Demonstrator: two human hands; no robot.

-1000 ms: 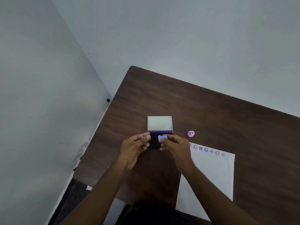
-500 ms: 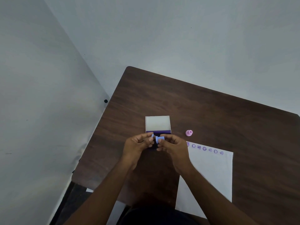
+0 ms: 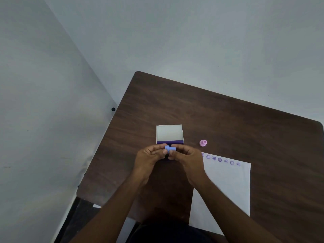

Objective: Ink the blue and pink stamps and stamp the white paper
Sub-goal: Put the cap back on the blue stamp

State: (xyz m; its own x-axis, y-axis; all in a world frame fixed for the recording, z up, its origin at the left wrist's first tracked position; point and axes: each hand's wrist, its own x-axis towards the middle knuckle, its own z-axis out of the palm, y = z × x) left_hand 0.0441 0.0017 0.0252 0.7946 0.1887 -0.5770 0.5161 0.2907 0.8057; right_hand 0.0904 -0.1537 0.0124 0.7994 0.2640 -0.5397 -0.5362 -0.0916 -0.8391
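Observation:
A small blue stamp lies on its side between my two hands, just above the ink pad. My left hand pinches its left end and my right hand pinches its right end. The ink pad's open white lid stands behind my fingers; the dark pad itself is hidden under my hands. The pink stamp sits upright on the table to the right. The white paper lies at the right, with a row of several purple prints along its top edge.
The dark wooden table stands in a corner between two pale walls. Its left edge and rounded far corner are close to the ink pad. A dark floor strip shows at the lower left.
The blue stamp was held upright on the pad by my right hand; it has been lifted and turned sideways, and my left hand has come in to grip its other end.

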